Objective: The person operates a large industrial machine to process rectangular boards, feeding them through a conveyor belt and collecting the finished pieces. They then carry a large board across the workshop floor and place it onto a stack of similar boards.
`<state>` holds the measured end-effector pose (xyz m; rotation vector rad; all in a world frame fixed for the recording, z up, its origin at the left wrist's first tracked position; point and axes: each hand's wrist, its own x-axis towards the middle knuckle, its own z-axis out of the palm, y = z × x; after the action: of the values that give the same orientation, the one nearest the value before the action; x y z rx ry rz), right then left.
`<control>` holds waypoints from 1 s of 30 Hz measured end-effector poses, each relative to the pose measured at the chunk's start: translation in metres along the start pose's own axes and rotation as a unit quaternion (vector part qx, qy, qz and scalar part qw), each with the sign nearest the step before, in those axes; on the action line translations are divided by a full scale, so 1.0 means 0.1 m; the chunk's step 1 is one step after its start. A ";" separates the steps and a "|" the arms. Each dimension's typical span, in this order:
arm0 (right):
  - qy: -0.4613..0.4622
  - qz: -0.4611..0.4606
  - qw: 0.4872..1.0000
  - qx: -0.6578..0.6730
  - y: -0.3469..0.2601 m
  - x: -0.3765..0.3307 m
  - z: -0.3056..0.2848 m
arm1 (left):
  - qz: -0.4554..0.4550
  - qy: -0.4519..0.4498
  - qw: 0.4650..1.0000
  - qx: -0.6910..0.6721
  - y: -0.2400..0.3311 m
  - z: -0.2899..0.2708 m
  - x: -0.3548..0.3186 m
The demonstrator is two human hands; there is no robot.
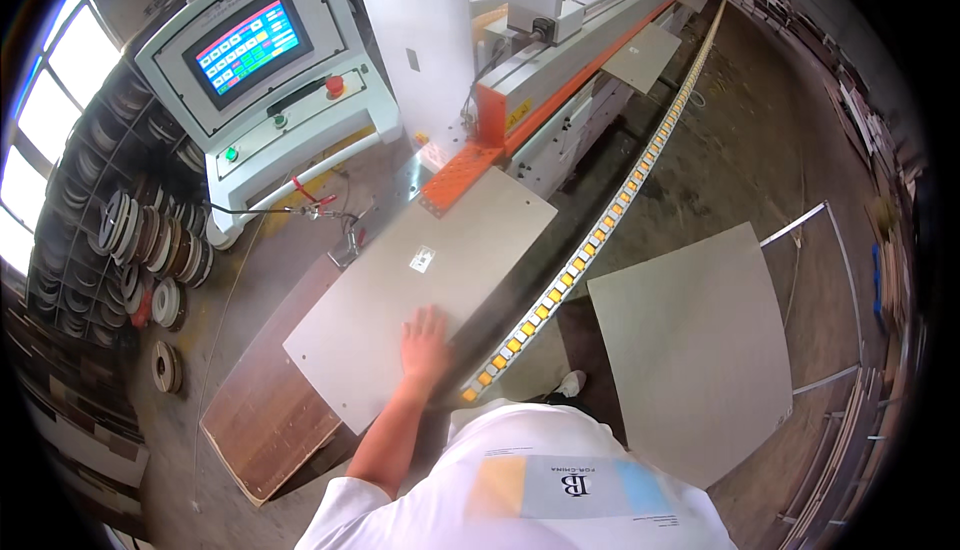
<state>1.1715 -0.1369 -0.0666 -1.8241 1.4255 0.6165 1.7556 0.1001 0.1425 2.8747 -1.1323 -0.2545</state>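
Observation:
My left hand [425, 343] lies flat near the edge of a pale grey-beige board [370, 315], its fingers stretched out and a little apart. Small dark holes show near the board's corners, and a white label [422, 259] sits on its face. The board's far end reaches an orange perforated guard [462, 176] on a long machine. Beneath and beside the board is a brown wood-grain surface [270, 385]. My right hand and forearm are out of sight.
A control console [270, 60] with a lit screen stands at the far left. A roller rail [570, 278] runs along the machine's right side. Another grey board [695, 350] is at my right by a metal frame [850, 270]. Edging rolls [165, 240] fill a rack at left.

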 end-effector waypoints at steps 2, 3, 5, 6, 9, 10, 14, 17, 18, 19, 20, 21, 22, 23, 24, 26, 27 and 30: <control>-0.027 0.030 0.999 0.010 0.05 -0.03 0.05 | -0.006 -0.003 1.000 0.001 0.00 0.01 0.00; -0.030 0.036 0.999 0.019 0.05 -0.04 0.05 | -0.006 0.002 1.000 0.002 0.00 0.04 0.02; -0.035 0.036 0.998 0.030 0.02 -0.04 0.04 | -0.005 0.007 1.000 -0.001 -0.01 0.07 0.03; -0.037 0.035 0.998 0.032 0.00 -0.02 0.02 | -0.005 0.007 1.000 -0.003 -0.01 0.08 0.04; -0.044 0.026 0.998 0.030 -0.09 0.11 -0.06 | -0.008 0.001 1.000 -0.001 -0.01 0.04 0.04; -0.047 0.020 0.998 0.026 -0.13 0.18 -0.09 | -0.011 -0.002 1.000 0.001 -0.01 0.02 0.02; -0.047 0.021 0.999 -0.017 -0.21 0.63 -0.23 | -0.005 0.050 0.998 -0.024 -0.01 0.09 0.03; -0.022 0.009 0.989 0.145 -0.62 0.78 -0.36 | 0.003 0.047 0.999 -0.025 -0.01 0.14 0.09; -0.021 -0.027 0.955 0.295 -0.85 0.72 -0.39 | 0.001 0.039 0.999 -0.022 0.00 0.10 0.09; -0.019 -0.063 0.897 0.437 -1.27 0.59 -0.49 | -0.005 0.031 0.999 -0.018 -0.01 0.07 0.07; -0.036 -0.069 0.917 0.390 -1.56 0.49 -0.61 | -0.006 0.032 0.999 -0.016 -0.01 0.07 0.07; -0.053 -0.075 0.934 0.344 -1.82 0.40 -0.73 | -0.004 0.033 0.999 -0.015 -0.01 0.09 0.07; -0.070 -0.080 0.949 0.296 -2.03 0.30 -0.83 | -0.003 0.034 0.999 -0.014 -0.02 0.10 0.07; -0.060 -0.093 0.966 0.232 -2.23 0.17 -0.92 | -0.004 0.034 0.999 -0.007 -0.03 0.12 0.07; -0.051 -0.106 0.979 0.166 -2.41 0.02 -1.01 | -0.006 0.034 0.999 0.000 -0.05 0.15 0.06; -0.043 -0.105 0.984 0.138 -2.38 -0.03 -1.00 | 0.005 0.037 0.999 0.000 -0.04 0.24 0.14; -0.049 -0.097 0.979 0.172 -2.27 0.00 -0.94 | 0.011 0.040 0.999 -0.006 -0.04 0.31 0.21; -0.035 -0.072 0.974 0.210 -1.97 0.06 -0.88 | 0.017 0.037 0.999 -0.014 0.14 0.29 0.47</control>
<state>1.3570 -0.1860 0.0331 -1.5348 1.2508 0.2761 1.7750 0.0585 0.1088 2.8125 -1.1535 -0.1593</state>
